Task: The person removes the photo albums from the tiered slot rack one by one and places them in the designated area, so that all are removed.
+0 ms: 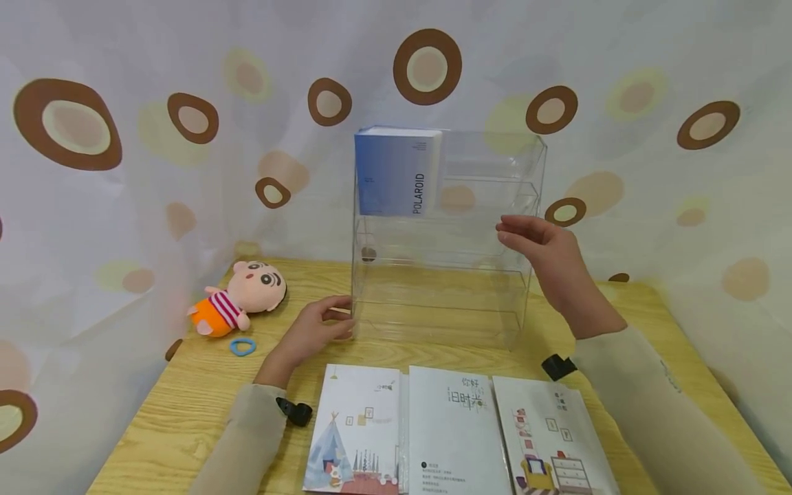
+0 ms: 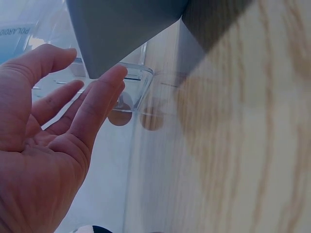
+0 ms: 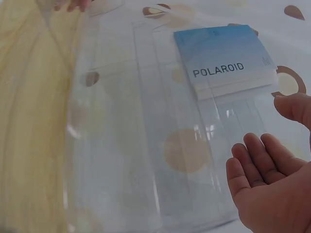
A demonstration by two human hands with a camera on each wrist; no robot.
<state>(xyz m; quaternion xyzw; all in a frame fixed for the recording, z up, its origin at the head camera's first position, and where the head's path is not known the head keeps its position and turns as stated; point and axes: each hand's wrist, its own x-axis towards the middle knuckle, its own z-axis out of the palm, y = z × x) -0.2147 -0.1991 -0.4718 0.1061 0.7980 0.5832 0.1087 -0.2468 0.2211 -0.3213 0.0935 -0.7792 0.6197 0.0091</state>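
A clear tiered rack (image 1: 433, 282) stands upright on the wooden table. Its top tier holds a blue and white POLAROID album (image 1: 396, 172) at the left end, which also shows in the right wrist view (image 3: 221, 58). My left hand (image 1: 312, 330) is beside the rack's lower left side, fingertips right at its edge, fingers loosely bent with nothing in them. In front of the rack's right part, my right hand (image 1: 544, 251) is raised with relaxed fingers, and its palm (image 3: 277, 199) is bare in the right wrist view.
Three light-covered albums, left (image 1: 355, 426), middle (image 1: 458, 433) and right (image 1: 551, 440), lie in a row at the front. A plush doll (image 1: 241, 299) and a blue ring (image 1: 243, 346) are at the left. Behind hangs a patterned curtain (image 1: 482, 69).
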